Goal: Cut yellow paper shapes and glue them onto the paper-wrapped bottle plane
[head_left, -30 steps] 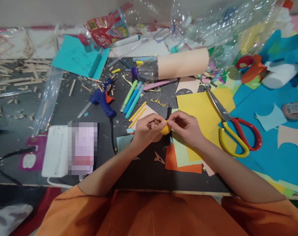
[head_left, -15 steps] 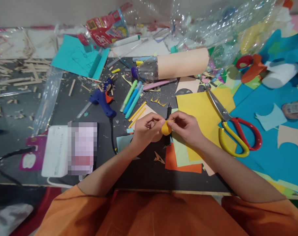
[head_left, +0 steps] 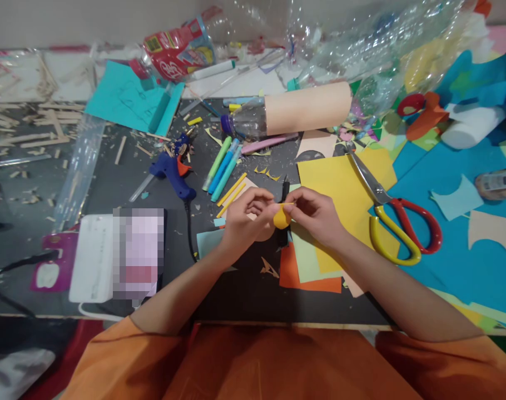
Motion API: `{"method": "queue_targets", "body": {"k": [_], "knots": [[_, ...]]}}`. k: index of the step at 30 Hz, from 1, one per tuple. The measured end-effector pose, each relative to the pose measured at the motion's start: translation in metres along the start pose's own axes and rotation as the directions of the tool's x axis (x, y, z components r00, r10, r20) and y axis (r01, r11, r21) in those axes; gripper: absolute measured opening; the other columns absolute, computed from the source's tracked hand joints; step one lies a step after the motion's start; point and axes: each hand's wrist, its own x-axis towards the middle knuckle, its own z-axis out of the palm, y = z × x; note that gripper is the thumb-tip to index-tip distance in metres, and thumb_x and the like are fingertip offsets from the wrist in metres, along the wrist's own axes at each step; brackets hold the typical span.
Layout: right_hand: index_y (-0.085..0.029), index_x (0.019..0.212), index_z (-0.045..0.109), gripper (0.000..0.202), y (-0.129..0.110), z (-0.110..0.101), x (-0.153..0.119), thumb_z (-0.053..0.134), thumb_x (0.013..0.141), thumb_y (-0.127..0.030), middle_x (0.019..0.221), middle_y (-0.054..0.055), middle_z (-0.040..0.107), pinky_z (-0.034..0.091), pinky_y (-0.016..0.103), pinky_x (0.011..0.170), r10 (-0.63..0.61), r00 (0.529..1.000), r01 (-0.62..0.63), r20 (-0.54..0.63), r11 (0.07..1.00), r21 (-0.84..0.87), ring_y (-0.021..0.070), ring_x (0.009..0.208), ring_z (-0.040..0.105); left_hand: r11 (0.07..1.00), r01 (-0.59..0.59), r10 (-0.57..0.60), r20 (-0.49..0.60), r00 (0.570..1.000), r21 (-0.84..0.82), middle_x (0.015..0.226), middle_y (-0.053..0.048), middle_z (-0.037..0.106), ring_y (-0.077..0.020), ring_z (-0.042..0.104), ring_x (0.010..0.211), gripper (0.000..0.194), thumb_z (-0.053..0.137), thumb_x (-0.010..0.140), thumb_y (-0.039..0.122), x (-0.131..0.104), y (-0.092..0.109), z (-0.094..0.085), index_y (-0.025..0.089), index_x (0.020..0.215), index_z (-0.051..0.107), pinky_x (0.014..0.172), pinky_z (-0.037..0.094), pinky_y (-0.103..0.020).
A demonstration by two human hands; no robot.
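Note:
Between my two hands is a small rounded piece of yellow-orange paper (head_left: 282, 219). My left hand (head_left: 249, 215) pinches its left side with thumb and forefinger, and my right hand (head_left: 313, 212) pinches its right side. Under my left hand a pale peach paper piece (head_left: 264, 231) shows in part. A black pen (head_left: 285, 191) lies on the table just behind the fingers. Below and right of my hands are stacked sheets: an orange one (head_left: 292, 273), a light green one (head_left: 307, 258) and a large yellow one (head_left: 332, 183).
Scissors (head_left: 386, 205) with red and yellow handles lie on the right. A blue glue gun (head_left: 172, 173), several markers (head_left: 223, 166) and a paper-wrapped bottle (head_left: 307, 108) lie beyond my hands. At left are a phone (head_left: 144, 255) and a white power bank (head_left: 92, 258). Wood scraps (head_left: 48, 130) litter the far left.
Both hands keep their pinch on the yellow-orange paper and have barely moved. The whole view has shifted very slightly.

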Motion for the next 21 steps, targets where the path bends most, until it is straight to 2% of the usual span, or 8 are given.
{"method": "queue_targets", "body": {"k": [2,4,7,10,14,16,18,21], "knots": [[-0.021,0.073,0.057,0.027,-0.0005,0.0003,-0.0005,0.070,0.078,-0.044,0.061,-0.003,0.051,0.037,0.026,0.051,0.002,1.000,-0.002,0.010,1.000,-0.010,0.0105,0.052,0.045,0.999,-0.028,0.027,0.051,0.998,0.023,0.069,0.001,0.065,-0.0100,0.058,0.058,0.021,0.075,0.074,0.038,-0.0002,0.0004,0.0013,0.019,0.074,0.066,0.055,0.047,-0.021],[-0.021,0.072,0.058,0.029,-0.0021,0.0006,-0.0006,0.070,0.078,-0.046,0.061,-0.003,0.052,0.037,0.026,0.052,-0.005,1.000,0.005,0.008,1.000,-0.002,0.0108,0.054,0.046,0.998,-0.049,0.046,0.068,0.997,0.047,0.068,0.000,0.066,-0.0104,0.059,0.059,0.018,0.071,0.077,0.035,-0.0003,0.0003,0.0022,0.019,0.072,0.065,0.056,0.048,-0.021],[-0.021,0.070,0.060,0.033,-0.0033,0.0007,0.0000,0.072,0.077,-0.051,0.061,-0.003,0.053,0.040,0.026,0.054,-0.026,0.999,0.028,-0.033,0.998,0.051,0.0107,0.055,0.046,0.997,-0.046,0.042,0.051,0.998,0.067,0.066,0.001,0.065,-0.0101,0.058,0.059,0.016,0.067,0.077,0.031,-0.0004,0.0002,0.0023,0.019,0.068,0.064,0.056,0.048,-0.020],[-0.021,0.071,0.059,0.033,0.0003,0.0000,0.0013,0.074,0.078,-0.050,0.060,-0.004,0.054,0.041,0.026,0.053,0.003,0.992,0.019,-0.126,0.985,0.172,0.0100,0.053,0.047,0.998,-0.011,0.011,0.011,1.000,0.061,0.064,0.002,0.062,-0.0094,0.056,0.057,0.015,0.067,0.074,0.031,0.0004,0.0010,0.0018,0.019,0.066,0.063,0.054,0.046,-0.019],[-0.021,0.063,0.055,0.039,0.0056,-0.0009,0.0018,0.061,0.089,-0.050,0.057,-0.003,0.054,0.041,0.025,0.051,0.010,0.982,0.053,-0.190,0.944,0.325,0.0094,0.048,0.047,0.998,0.054,-0.052,-0.046,0.998,0.039,0.057,0.004,0.057,-0.0083,0.051,0.052,0.016,0.067,0.071,0.032,0.0019,0.0019,0.0023,0.019,0.064,0.061,0.048,0.041,-0.018],[-0.021,0.062,0.055,0.044,0.0043,-0.0004,0.0009,0.057,0.090,-0.054,0.057,-0.002,0.053,0.041,0.026,0.052,-0.024,0.989,0.064,-0.149,0.961,0.270,0.0102,0.050,0.048,0.997,0.068,-0.066,-0.047,0.997,0.034,0.056,0.004,0.055,-0.0076,0.049,0.050,0.017,0.066,0.070,0.033,0.0022,0.0020,0.0028,0.019,0.065,0.060,0.046,0.040,-0.017],[-0.020,0.067,0.058,0.040,0.0014,0.0007,-0.0004,0.063,0.085,-0.056,0.060,-0.002,0.054,0.041,0.026,0.053,-0.052,0.996,0.063,-0.078,0.988,0.142,0.0113,0.054,0.049,0.997,0.059,-0.058,-0.021,0.998,0.044,0.058,0.004,0.057,-0.0075,0.050,0.051,0.017,0.066,0.071,0.034,0.0018,0.0016,0.0030,0.019,0.065,0.060,0.047,0.041,-0.017],[-0.021,0.074,0.060,0.031,-0.0012,0.0015,-0.0014,0.068,0.082,-0.049,0.062,-0.002,0.054,0.039,0.026,0.054,-0.088,0.996,0.088,0.005,0.995,-0.047,0.0115,0.056,0.048,0.997,-0.013,0.010,0.043,0.999,0.077,0.063,0.003,0.060,-0.0086,0.055,0.056,0.017,0.064,0.075,0.034,0.0007,-0.0002,0.0023,0.019,0.067,0.059,0.052,0.045,-0.018]]}}
